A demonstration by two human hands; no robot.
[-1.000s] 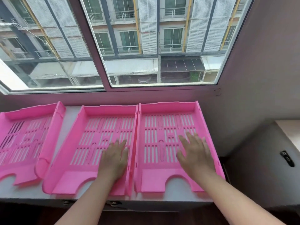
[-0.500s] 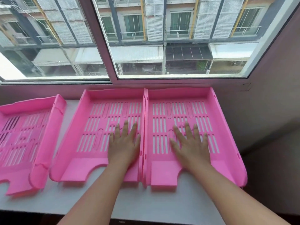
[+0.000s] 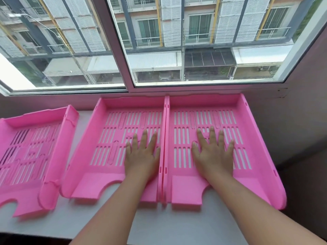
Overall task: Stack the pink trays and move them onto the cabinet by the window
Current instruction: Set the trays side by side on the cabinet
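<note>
Three pink slotted trays lie side by side on the white cabinet top (image 3: pixel 159 225) under the window. The left tray (image 3: pixel 26 156) lies apart and slightly turned. The middle tray (image 3: pixel 109 138) and the right tray (image 3: pixel 247 138) touch along their long sides, their back walls against the wall under the window sill. My left hand (image 3: pixel 142 156) lies flat, fingers spread, on the floor of the middle tray near its right wall. My right hand (image 3: pixel 213 154) lies flat, fingers spread, on the floor of the right tray. Neither hand grips anything.
A large window (image 3: pixel 194 41) with a pinkish frame runs along the back, and a wall (image 3: pixel 304 112) closes the right side next to the right tray. A strip of bare cabinet top lies in front of the trays, up to its front edge.
The middle and right trays have slid away from me to the wall under the window, my flat hands moving with them. The view has come closer; the left tray has stayed.
</note>
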